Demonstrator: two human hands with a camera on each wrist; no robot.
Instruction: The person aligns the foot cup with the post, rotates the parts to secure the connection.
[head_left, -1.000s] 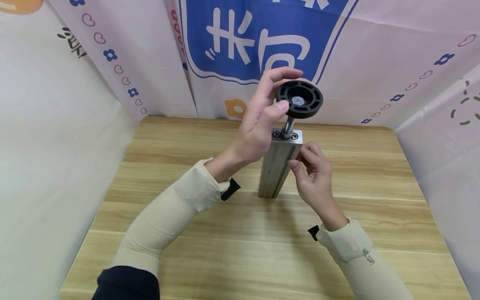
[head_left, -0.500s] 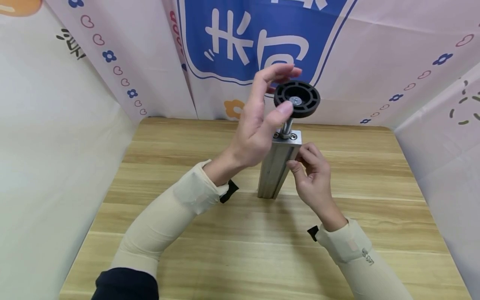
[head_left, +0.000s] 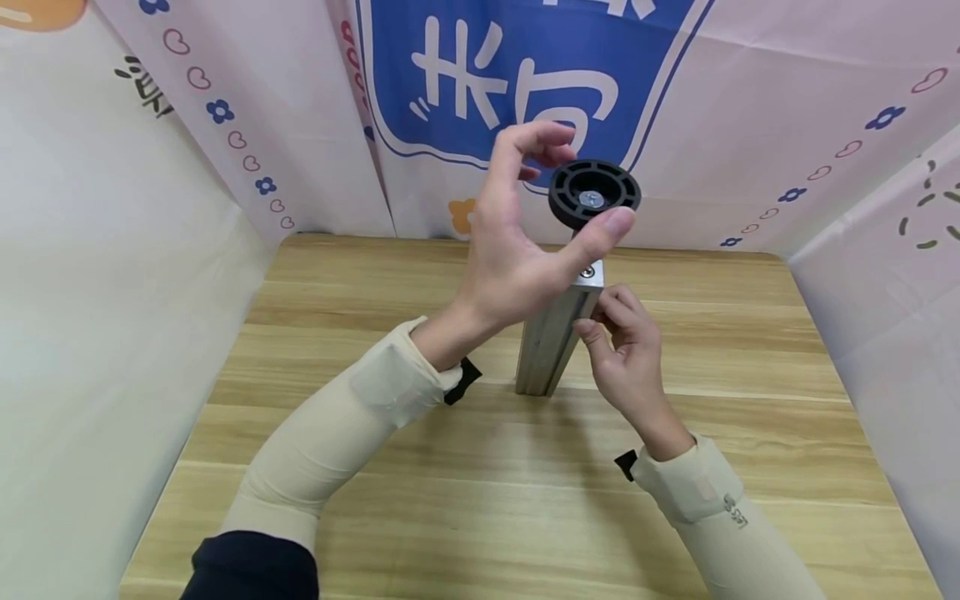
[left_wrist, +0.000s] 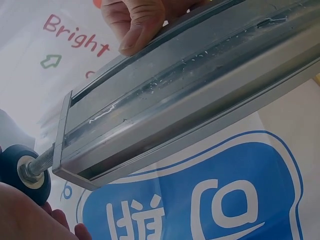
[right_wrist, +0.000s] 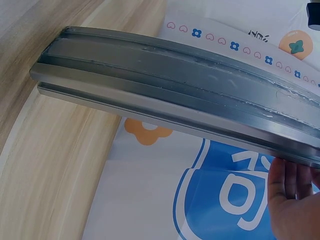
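Observation:
An aluminium profile (head_left: 551, 350) stands upright on the wooden table. At its top is a levelling foot (head_left: 592, 198), a ribbed black disc with a screw head in its centre. In the left wrist view its threaded stud (left_wrist: 44, 161) and a nut join the disc to the metal end plate (left_wrist: 64, 135). My left hand (head_left: 510, 258) is spread beside the disc, thumb overlapping its near edge, bent fingers off its far left side. My right hand (head_left: 630, 358) grips the profile's right side below the top, thumb in front; some of its fingers are hidden behind the metal.
The wooden table (head_left: 420, 517) ends at a printed cloth backdrop (head_left: 675, 200) close behind the profile. White cloth sides (head_left: 112, 292) rise at left and right.
My left thumb has slid rightward along the disc's near side, from its left edge to its right. The left fingers have moved left, off the disc. The right hand stays put.

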